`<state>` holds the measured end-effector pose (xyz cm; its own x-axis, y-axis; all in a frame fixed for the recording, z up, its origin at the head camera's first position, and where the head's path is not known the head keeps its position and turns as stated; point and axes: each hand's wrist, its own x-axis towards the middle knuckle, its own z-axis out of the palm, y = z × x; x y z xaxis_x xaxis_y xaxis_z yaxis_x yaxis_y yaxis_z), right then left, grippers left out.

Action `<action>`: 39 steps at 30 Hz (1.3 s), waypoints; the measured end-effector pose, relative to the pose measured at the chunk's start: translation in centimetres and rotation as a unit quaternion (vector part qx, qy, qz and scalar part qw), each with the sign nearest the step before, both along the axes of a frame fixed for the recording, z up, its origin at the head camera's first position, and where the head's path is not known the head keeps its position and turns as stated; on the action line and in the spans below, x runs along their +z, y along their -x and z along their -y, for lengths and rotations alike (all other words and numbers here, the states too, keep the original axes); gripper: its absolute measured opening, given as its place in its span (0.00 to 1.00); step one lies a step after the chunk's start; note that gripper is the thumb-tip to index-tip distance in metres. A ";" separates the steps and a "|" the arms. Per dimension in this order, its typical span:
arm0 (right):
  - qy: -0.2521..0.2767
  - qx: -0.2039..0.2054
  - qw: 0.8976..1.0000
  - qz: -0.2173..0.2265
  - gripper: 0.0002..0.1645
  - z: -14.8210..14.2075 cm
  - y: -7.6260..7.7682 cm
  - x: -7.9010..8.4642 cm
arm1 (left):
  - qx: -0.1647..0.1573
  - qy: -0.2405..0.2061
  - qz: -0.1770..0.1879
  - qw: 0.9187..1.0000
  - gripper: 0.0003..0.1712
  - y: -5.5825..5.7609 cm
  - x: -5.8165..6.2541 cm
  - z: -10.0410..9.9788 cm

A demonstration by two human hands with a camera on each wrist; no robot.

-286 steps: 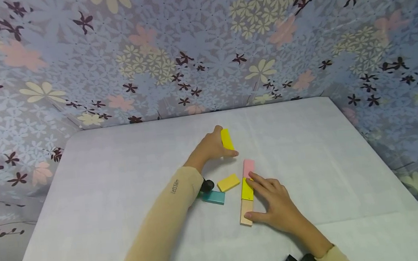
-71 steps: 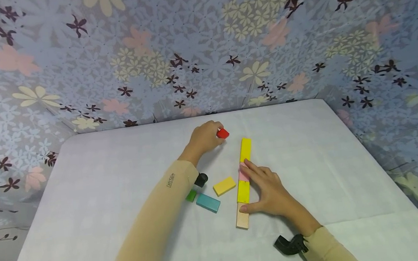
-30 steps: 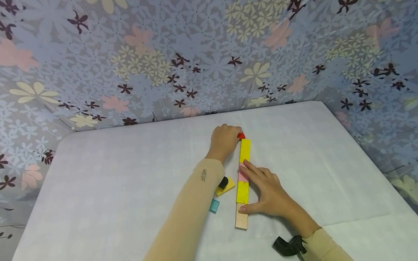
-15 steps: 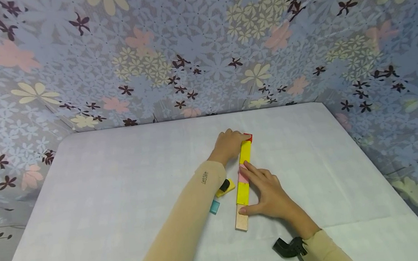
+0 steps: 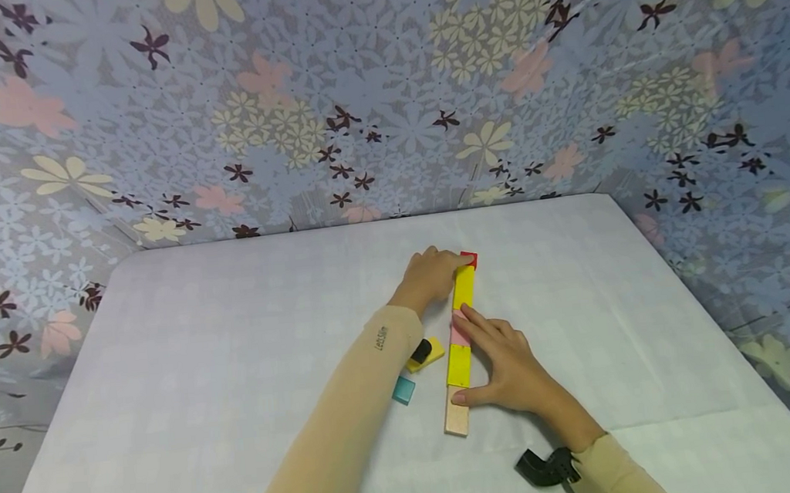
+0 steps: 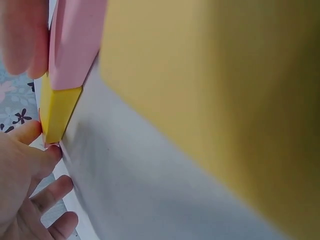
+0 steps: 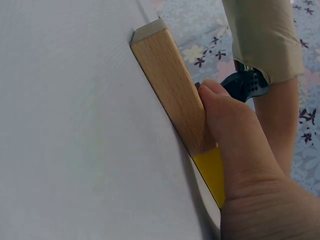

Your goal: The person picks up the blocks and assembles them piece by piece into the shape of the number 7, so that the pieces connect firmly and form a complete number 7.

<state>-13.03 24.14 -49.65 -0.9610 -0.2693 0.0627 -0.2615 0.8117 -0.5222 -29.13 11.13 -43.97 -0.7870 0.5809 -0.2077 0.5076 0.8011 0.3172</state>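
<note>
Several rectangular blocks lie end to end in a line. From near to far they are a plain wooden block (image 5: 457,421), a yellow block (image 5: 458,365), a pink block (image 5: 458,336) and another yellow block (image 5: 464,287). At the far end, my left hand (image 5: 431,274) pinches a small red block (image 5: 471,256) against the last yellow one; the red block is mostly hidden in the left wrist view. My right hand (image 5: 508,361) rests on the line with spread fingers, thumb on the wooden block and fingertips on the pink one. The right wrist view shows the thumb (image 7: 237,130) along the wood.
Left of the line lie a loose yellow block (image 5: 436,350), partly behind the black wrist camera (image 5: 420,351), and a teal block (image 5: 403,390), partly under the left sleeve. A white cloth (image 5: 236,352) covers the table. Floral fabric (image 5: 382,85) hangs behind its far edge.
Earlier a yellow block was added beyond the pink one. My left hand then carried the red block rightward to the line's far end. My right hand has stayed on the line.
</note>
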 end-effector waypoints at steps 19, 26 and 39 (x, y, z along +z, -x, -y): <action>0.004 0.001 1.000 -0.001 0.70 0.0 0.1 0.1 | 0.008 -0.012 0.023 1.000 0.25 0.1 -0.1 0.0; 0.005 0.002 1.000 0.000 0.70 -0.1 0.2 0.1 | 0.005 -0.017 0.026 1.000 0.24 0.3 -0.3 0.2; -0.001 0.000 1.000 0.002 0.70 -0.1 0.3 0.1 | -0.013 -0.017 0.022 1.000 0.26 0.7 -0.6 0.5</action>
